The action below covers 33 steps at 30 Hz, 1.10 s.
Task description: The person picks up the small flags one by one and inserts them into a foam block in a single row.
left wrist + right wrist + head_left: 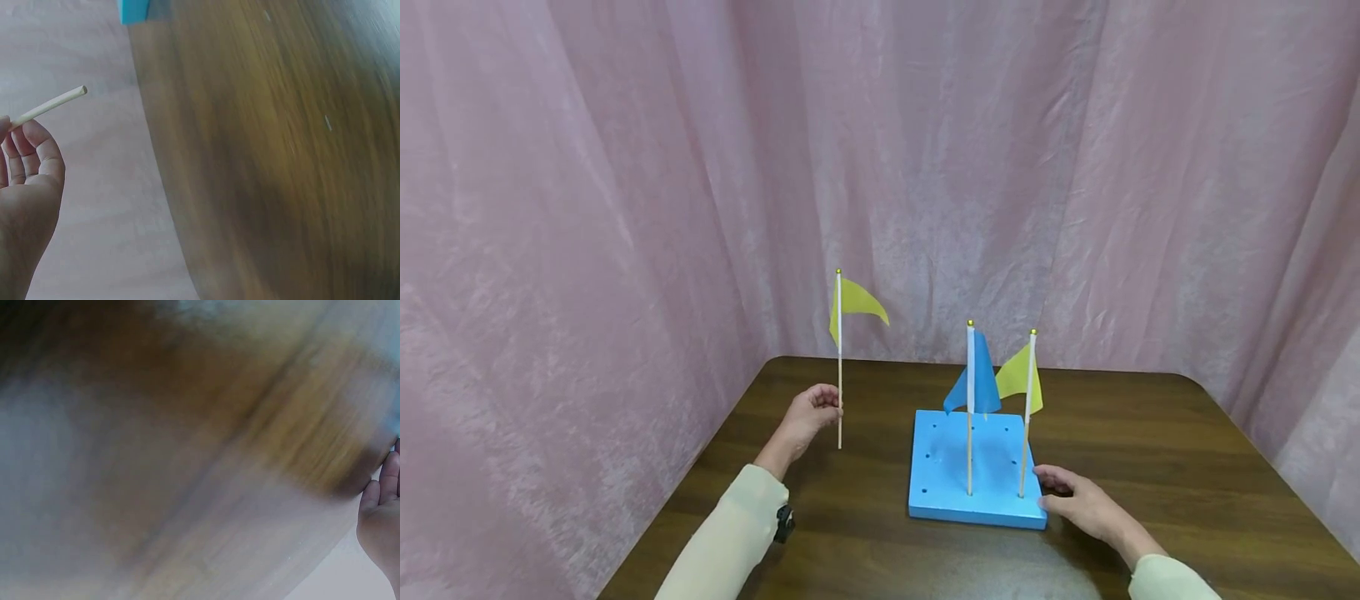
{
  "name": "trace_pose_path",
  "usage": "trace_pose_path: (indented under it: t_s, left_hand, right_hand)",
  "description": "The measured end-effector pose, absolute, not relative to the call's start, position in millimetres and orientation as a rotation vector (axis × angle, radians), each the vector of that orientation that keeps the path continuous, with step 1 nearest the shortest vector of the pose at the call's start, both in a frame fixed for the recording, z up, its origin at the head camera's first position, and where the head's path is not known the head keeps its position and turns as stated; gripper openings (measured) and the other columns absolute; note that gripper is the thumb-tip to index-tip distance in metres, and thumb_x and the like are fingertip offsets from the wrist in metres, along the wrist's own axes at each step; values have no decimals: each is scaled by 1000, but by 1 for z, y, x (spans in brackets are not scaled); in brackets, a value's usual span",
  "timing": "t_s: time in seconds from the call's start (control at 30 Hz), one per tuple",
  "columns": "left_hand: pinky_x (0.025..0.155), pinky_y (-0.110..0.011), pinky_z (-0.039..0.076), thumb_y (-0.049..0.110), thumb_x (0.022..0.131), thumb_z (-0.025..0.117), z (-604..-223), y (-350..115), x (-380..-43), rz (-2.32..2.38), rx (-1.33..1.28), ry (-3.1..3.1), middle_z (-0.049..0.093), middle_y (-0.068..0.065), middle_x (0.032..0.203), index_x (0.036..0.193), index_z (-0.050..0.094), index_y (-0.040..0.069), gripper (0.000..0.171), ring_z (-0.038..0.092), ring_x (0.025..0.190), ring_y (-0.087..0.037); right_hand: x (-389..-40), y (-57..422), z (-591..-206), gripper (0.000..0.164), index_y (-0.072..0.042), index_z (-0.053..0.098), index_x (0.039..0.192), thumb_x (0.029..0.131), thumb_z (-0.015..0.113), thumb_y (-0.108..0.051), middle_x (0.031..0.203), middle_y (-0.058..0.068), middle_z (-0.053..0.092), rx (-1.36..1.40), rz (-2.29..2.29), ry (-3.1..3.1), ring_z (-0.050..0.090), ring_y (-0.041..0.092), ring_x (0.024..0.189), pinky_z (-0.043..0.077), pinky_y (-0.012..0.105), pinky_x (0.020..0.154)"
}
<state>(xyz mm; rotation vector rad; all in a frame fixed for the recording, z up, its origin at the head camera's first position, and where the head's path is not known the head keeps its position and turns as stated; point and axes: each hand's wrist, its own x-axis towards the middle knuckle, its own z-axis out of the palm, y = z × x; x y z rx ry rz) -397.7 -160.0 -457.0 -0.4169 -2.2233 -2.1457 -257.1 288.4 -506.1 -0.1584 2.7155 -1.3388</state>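
Observation:
My left hand (pixel 808 417) pinches the wooden stick of a yellow flag (pixel 859 298) and holds it upright, left of the blue board (pixel 936 504). In the left wrist view the bare lower end of the stick (pixel 56 106) pokes out past the fingers. A blue flag (pixel 983 375) and a second yellow flag (pixel 1017 372) stand on their sticks in holes along the board's near side. At the board's right edge, my right hand (pixel 1086 504) rests with fingers and thumb relaxed against its side. Only part of that hand (pixel 381 519) appears in the right wrist view.
Several small holes dot the board's top around the standing flags. The brown wooden table (pixel 865 550) carries the board right of its middle. Pink curtains (pixel 925 167) hang behind the table and along its sides. A dark band (pixel 784 523) circles the left wrist.

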Motion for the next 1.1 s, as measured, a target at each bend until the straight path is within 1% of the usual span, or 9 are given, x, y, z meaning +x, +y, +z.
trace_pose_path:
  t_s: [0.23, 0.37, 0.5, 0.63, 0.8, 0.87, 1.0, 1.1]
  left_hand:
    - [67, -26, 49, -16, 79, 62, -453, -134, -392, -2178, -476, -2185, 58, -7, 88, 102, 56, -9, 24, 57, 75, -13]
    - [66, -25, 48, -17, 78, 62, -452, -120, -386, -2195, -484, -2168, 57, -7, 87, 101, 56, -9, 24, 56, 76, -13]
    - [67, -25, 48, -16, 80, 62, -455, -107, -378, -2196, -515, -2184, 57, -10, 89, 103, 56, -11, 24, 56, 77, -14]
    - [69, -25, 50, -15, 83, 62, -457, -95, -371, -2191, -557, -2214, 57, -15, 93, 105, 56, -10, 23, 57, 80, -15]
    - [72, -26, 52, -13, 84, 64, -458, -82, -365, -2198, -601, -2249, 58, -11, 93, 105, 56, -7, 23, 57, 84, -16]
    - [73, -26, 51, -12, 84, 65, -459, -78, -363, -2200, -622, -2263, 58, -9, 93, 107, 55, -10, 25, 57, 85, -17]
    - [73, -26, 51, -11, 85, 67, -463, -71, -359, -2184, -655, -2305, 57, -6, 92, 109, 55, -10, 27, 56, 85, -16]
    - [73, -26, 52, -12, 85, 66, -464, -67, -354, -2199, -671, -2320, 57, -6, 92, 110, 55, -12, 28, 56, 84, -15]
  right_hand:
    - [-257, 288, -505, 56, -1, 53, 138, 90, 72, -22, 131, 20, 57, -145, -1340, 2718, 51, 38, 120, 39, 61, 99]
    - [-258, 288, -504, 56, -2, 53, 138, 90, 72, -23, 131, 21, 57, -144, -1329, 2725, 51, 39, 120, 39, 62, 99]
    - [-257, 288, -504, 55, -1, 54, 137, 90, 72, -23, 131, 21, 57, -157, -1324, 2732, 51, 40, 120, 39, 62, 99]
    - [-257, 288, -506, 55, -1, 54, 137, 90, 72, -22, 131, 21, 57, -167, -1324, 2733, 51, 40, 120, 39, 62, 99]
    - [-257, 287, -505, 56, -2, 53, 138, 90, 72, -23, 132, 21, 57, -159, -1325, 2729, 50, 40, 121, 39, 62, 99]
    - [-258, 287, -504, 56, -2, 53, 138, 90, 72, -23, 132, 21, 57, -155, -1324, 2730, 50, 40, 121, 39, 62, 98]
    - [-259, 287, -504, 56, -2, 53, 138, 90, 72, -22, 132, 21, 57, -151, -1318, 2735, 50, 40, 121, 39, 62, 98]
    - [-258, 287, -505, 56, -2, 53, 138, 90, 72, -22, 131, 21, 57, -151, -1315, 2733, 51, 40, 121, 39, 62, 98]
